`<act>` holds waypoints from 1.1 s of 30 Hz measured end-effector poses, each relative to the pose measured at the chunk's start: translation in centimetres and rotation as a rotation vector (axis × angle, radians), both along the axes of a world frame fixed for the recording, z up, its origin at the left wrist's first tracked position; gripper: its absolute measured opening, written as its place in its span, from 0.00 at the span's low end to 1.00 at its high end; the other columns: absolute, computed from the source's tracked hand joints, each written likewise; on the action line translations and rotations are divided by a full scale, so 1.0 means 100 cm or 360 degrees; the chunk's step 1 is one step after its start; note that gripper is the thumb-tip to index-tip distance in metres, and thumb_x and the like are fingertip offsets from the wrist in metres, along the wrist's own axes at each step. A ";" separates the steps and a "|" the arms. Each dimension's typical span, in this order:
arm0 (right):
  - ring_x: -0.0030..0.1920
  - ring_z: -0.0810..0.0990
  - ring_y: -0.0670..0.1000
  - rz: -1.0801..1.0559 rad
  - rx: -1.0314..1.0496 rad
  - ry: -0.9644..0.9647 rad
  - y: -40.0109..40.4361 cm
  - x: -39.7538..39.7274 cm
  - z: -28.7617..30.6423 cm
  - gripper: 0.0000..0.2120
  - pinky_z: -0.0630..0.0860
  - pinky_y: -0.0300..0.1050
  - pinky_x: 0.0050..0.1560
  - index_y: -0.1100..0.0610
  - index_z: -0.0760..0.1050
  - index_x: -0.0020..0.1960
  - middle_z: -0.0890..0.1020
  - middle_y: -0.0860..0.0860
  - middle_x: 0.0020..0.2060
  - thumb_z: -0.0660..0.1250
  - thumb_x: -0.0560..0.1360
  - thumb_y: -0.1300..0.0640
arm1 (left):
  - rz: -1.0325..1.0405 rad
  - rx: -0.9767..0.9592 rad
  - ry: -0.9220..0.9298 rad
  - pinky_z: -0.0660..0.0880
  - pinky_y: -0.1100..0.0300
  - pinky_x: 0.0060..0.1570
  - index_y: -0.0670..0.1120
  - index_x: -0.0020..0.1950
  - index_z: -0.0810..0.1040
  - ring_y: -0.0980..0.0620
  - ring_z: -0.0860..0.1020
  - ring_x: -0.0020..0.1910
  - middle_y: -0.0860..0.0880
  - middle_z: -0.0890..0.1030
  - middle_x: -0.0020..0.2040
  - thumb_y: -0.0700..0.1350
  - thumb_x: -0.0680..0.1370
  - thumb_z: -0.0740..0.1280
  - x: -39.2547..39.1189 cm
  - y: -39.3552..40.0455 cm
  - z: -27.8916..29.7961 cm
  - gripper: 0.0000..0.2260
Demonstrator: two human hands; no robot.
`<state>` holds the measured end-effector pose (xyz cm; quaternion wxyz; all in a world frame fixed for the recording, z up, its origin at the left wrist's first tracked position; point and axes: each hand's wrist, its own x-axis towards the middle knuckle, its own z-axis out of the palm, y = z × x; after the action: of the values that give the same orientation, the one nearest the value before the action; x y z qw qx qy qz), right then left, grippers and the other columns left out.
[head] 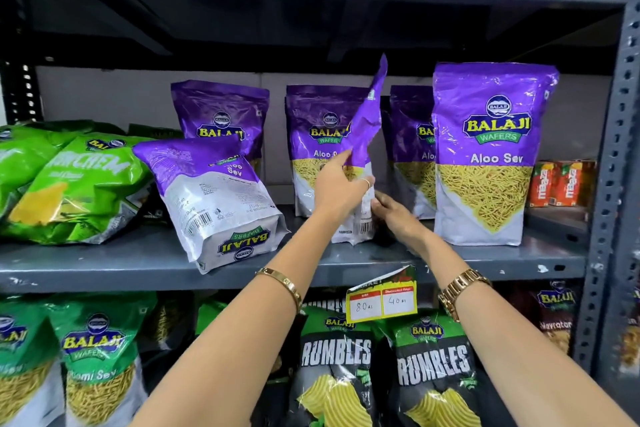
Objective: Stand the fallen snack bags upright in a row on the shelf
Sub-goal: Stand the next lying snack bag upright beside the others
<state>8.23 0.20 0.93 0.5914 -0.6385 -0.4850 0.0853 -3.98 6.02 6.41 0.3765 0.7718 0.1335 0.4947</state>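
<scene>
Both my hands hold one purple Aloo Sev bag [366,121], seen edge-on and upright on the grey shelf [381,265]. My left hand [341,189] grips its middle from the left. My right hand [393,213] holds its lower right side. Another purple bag [207,198] lies fallen on its back, base towards me, left of my hands. Three purple bags stand at the back: one [221,114] at the left, one [320,149] in the middle, one [414,149] at the right. A large front bag [491,152] stands upright at the right.
Green snack bags [72,184] lie piled at the shelf's left end. Orange drink cartons [561,184] stand at the far right by the perforated upright post [616,163]. A yellow price tag [381,302] hangs from the shelf edge. Green and black bags fill the lower shelf.
</scene>
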 end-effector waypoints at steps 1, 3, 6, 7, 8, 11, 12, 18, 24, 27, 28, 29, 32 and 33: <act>0.60 0.69 0.45 0.0007 -0.0002 0.0023 0.002 0.002 -0.001 0.19 0.69 0.24 0.48 0.60 0.63 0.70 0.72 0.50 0.61 0.54 0.80 0.60 | -0.0039 -0.0063 -0.0049 0.70 0.68 0.56 0.43 0.68 0.69 0.50 0.75 0.56 0.44 0.77 0.61 0.43 0.71 0.70 0.001 0.003 -0.001 0.26; 0.59 0.71 0.46 -0.0074 0.0057 0.0039 0.004 0.003 0.000 0.18 0.70 0.25 0.47 0.60 0.66 0.68 0.75 0.52 0.61 0.56 0.79 0.58 | -0.0070 -0.0243 -0.0215 0.70 0.74 0.49 0.42 0.66 0.73 0.50 0.76 0.52 0.44 0.79 0.57 0.45 0.73 0.69 0.001 0.007 -0.004 0.21; 0.60 0.73 0.52 -0.0332 0.0244 0.0123 0.003 0.005 0.000 0.15 0.70 0.45 0.61 0.57 0.72 0.62 0.76 0.55 0.58 0.58 0.78 0.53 | -0.0018 -0.0623 -0.0429 0.66 0.66 0.54 0.43 0.62 0.76 0.50 0.75 0.57 0.46 0.79 0.61 0.45 0.76 0.63 0.008 0.017 -0.006 0.15; 0.60 0.73 0.52 -0.0403 0.0270 0.0098 0.002 0.002 0.001 0.15 0.70 0.51 0.64 0.55 0.72 0.61 0.76 0.52 0.55 0.58 0.78 0.51 | 0.0007 -0.0754 -0.0451 0.67 0.64 0.55 0.43 0.60 0.77 0.49 0.74 0.56 0.45 0.79 0.61 0.45 0.76 0.62 0.011 0.022 -0.006 0.14; 0.58 0.73 0.51 -0.0448 0.0288 0.0039 -0.001 0.000 0.000 0.15 0.70 0.55 0.65 0.53 0.71 0.61 0.75 0.50 0.54 0.58 0.77 0.49 | 0.0022 -0.0877 -0.0431 0.68 0.62 0.55 0.44 0.59 0.77 0.48 0.74 0.55 0.45 0.79 0.61 0.46 0.77 0.61 0.016 0.026 -0.008 0.14; 0.56 0.72 0.47 -0.0464 0.0268 -0.0224 -0.007 -0.012 0.000 0.26 0.71 0.50 0.61 0.54 0.65 0.66 0.72 0.48 0.55 0.63 0.73 0.44 | -0.0122 -0.1204 -0.0288 0.70 0.54 0.62 0.41 0.60 0.76 0.44 0.75 0.59 0.42 0.77 0.62 0.55 0.77 0.60 0.027 0.036 -0.019 0.21; 0.57 0.70 0.46 -0.0489 0.0204 -0.0369 -0.007 -0.015 -0.001 0.31 0.69 0.45 0.60 0.54 0.63 0.68 0.70 0.47 0.57 0.66 0.70 0.42 | -0.0297 -0.1288 -0.0284 0.68 0.50 0.66 0.40 0.63 0.74 0.43 0.74 0.62 0.41 0.75 0.65 0.57 0.77 0.58 0.033 0.040 -0.023 0.24; 0.63 0.68 0.53 -0.0553 -0.0073 -0.0714 0.001 -0.018 -0.005 0.43 0.65 0.42 0.56 0.52 0.57 0.66 0.66 0.55 0.63 0.74 0.59 0.39 | -0.0795 -0.1492 -0.0335 0.67 0.44 0.68 0.43 0.57 0.76 0.41 0.76 0.57 0.43 0.81 0.48 0.57 0.78 0.54 0.052 0.055 -0.027 0.21; 0.56 0.73 0.50 -0.0289 0.0011 -0.0320 0.000 -0.012 0.001 0.31 0.70 0.45 0.57 0.54 0.66 0.61 0.75 0.51 0.55 0.77 0.63 0.54 | -0.0401 -0.1348 -0.0141 0.66 0.46 0.69 0.42 0.67 0.71 0.41 0.73 0.64 0.40 0.74 0.67 0.61 0.76 0.56 0.044 0.055 -0.031 0.28; 0.46 0.76 0.51 -0.0091 0.0035 0.0268 0.002 -0.008 0.010 0.17 0.75 0.44 0.44 0.52 0.73 0.49 0.78 0.49 0.42 0.70 0.66 0.69 | 0.0073 -0.1182 -0.0039 0.61 0.50 0.71 0.39 0.69 0.67 0.39 0.65 0.70 0.37 0.67 0.71 0.63 0.76 0.55 0.039 0.057 -0.034 0.32; 0.42 0.77 0.51 -0.0064 0.0005 0.0453 0.005 -0.006 0.014 0.17 0.74 0.44 0.41 0.52 0.73 0.44 0.78 0.49 0.37 0.66 0.67 0.73 | 0.0122 -0.1171 -0.0040 0.61 0.50 0.70 0.38 0.69 0.67 0.39 0.65 0.70 0.36 0.66 0.71 0.63 0.76 0.56 0.038 0.058 -0.034 0.33; 0.38 0.76 0.51 -0.0060 -0.0027 0.0592 0.007 -0.002 0.017 0.16 0.74 0.43 0.39 0.53 0.73 0.41 0.77 0.51 0.34 0.62 0.66 0.75 | 0.0144 -0.1178 -0.0044 0.62 0.50 0.69 0.37 0.68 0.67 0.39 0.65 0.69 0.36 0.66 0.71 0.62 0.76 0.57 0.038 0.057 -0.035 0.32; 0.35 0.73 0.51 -0.0114 -0.0127 0.0692 0.017 0.010 0.025 0.15 0.71 0.43 0.40 0.57 0.71 0.37 0.73 0.53 0.32 0.54 0.67 0.75 | 0.0242 -0.1155 -0.0046 0.65 0.52 0.64 0.36 0.67 0.67 0.39 0.67 0.67 0.35 0.67 0.69 0.58 0.76 0.61 0.036 0.056 -0.035 0.30; 0.36 0.73 0.51 -0.0140 -0.0152 0.0672 0.021 0.014 0.027 0.15 0.70 0.44 0.42 0.57 0.70 0.36 0.73 0.53 0.33 0.53 0.67 0.74 | 0.0279 -0.1148 -0.0043 0.65 0.52 0.63 0.36 0.68 0.66 0.38 0.67 0.67 0.35 0.66 0.69 0.56 0.76 0.62 0.035 0.056 -0.036 0.29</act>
<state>9.62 2.28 3.59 0.6522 -0.6542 -0.3175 0.2140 -0.46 11.66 2.82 0.5823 0.5685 0.3597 0.4564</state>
